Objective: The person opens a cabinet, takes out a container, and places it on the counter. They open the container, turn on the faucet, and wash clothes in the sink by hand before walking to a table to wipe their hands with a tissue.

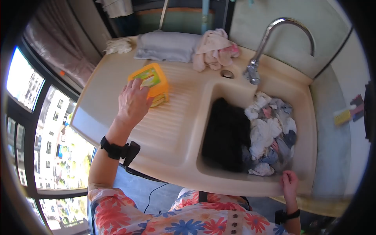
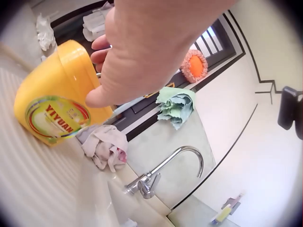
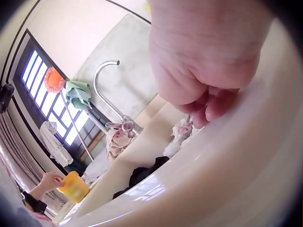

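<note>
My left hand (image 1: 133,101) holds a yellow plastic detergent jug (image 2: 73,85) over the ribbed drainboard, with the thumb at its side and the fingertips at its upper part. The jug's label reads YIYUAN, and it leans in the left wrist view. Over at the sink's front rim (image 3: 180,179), my right hand (image 1: 290,184) rests with loosely bent fingers and holds nothing. Behind it, the sink contains a dark heap of black cloth (image 1: 227,135) on the left and a pile of mixed light and coloured laundry (image 1: 270,135) on the right.
A chrome faucet (image 1: 254,70) rises at the sink's back edge. Along the back of the counter lie a grey rolled cloth (image 1: 166,47), a pinkish cloth (image 1: 215,49) and a small white cloth (image 1: 118,46). A yellow brush (image 1: 342,116) is on the right wall.
</note>
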`<act>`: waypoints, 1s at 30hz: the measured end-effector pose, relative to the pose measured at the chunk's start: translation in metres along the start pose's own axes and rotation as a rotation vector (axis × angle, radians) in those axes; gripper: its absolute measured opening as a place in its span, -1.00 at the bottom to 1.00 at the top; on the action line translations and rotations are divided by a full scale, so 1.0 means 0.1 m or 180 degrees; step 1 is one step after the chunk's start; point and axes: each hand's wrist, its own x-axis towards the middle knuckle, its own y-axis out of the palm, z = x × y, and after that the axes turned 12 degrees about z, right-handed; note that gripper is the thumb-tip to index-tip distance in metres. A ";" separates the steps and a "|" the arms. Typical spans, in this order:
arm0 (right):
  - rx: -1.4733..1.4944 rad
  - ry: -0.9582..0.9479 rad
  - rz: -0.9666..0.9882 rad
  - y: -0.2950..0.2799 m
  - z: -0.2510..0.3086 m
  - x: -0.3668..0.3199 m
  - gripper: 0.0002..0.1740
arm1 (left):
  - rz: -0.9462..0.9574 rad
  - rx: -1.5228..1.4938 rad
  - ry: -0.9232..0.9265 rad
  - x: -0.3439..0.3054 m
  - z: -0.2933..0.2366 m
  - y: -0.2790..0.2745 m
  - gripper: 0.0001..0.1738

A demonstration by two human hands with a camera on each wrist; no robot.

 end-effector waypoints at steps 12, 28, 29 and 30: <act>0.0018 0.0267 -0.0200 0.06 0.16 -0.05 -0.91 | 0.0514 0.0172 0.0169 0.27 -0.28 0.05 -0.75; 0.0512 0.0276 0.0795 -0.20 0.15 0.02 -0.88 | 0.0757 0.0730 0.0080 0.26 -0.77 -0.14 -0.54; 0.0515 0.0288 0.0886 -0.22 0.14 0.02 -0.88 | 0.0813 0.0620 -0.0031 0.24 -0.82 -0.15 -0.51; 0.0508 0.0302 0.0991 -0.24 0.14 0.03 -0.88 | 0.0876 0.0506 -0.0158 0.21 -0.85 -0.15 -0.48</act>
